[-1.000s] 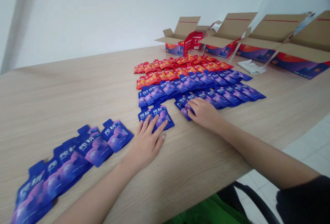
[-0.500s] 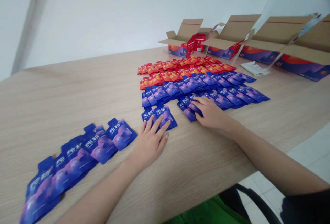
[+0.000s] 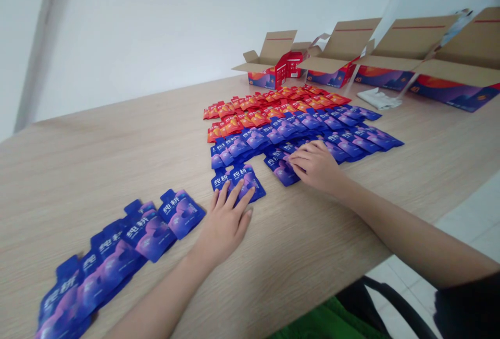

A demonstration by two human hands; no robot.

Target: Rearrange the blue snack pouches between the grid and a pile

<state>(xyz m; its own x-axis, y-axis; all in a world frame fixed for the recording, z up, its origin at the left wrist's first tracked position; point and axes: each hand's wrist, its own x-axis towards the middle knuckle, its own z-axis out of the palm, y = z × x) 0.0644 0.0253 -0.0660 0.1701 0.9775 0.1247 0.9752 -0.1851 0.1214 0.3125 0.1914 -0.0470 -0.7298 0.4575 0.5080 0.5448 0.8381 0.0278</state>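
Observation:
My left hand (image 3: 224,222) lies flat with fingers spread, its fingertips resting on two blue-purple sachets (image 3: 239,180) near the table's front. My right hand (image 3: 317,164) is curled, fingertips pinching the edge of a blue sachet (image 3: 282,170) at the near end of a row of overlapping blue sachets (image 3: 344,138). Behind those rows lie rows of orange-red sachets (image 3: 269,107). A fanned line of blue sachets (image 3: 128,240) stretches to the lower left of my left hand.
Several open cardboard cartons (image 3: 339,60) with blue-orange sides stand along the back right of the wooden table (image 3: 117,157). A white crumpled wrapper (image 3: 378,99) lies before them. A small red box (image 3: 287,65) sits by the leftmost carton. The table edge runs diagonally at right.
My right hand has curled and drawn the near blue sachet slightly toward me. My left hand stays on the two sachets. The view shifted a little.

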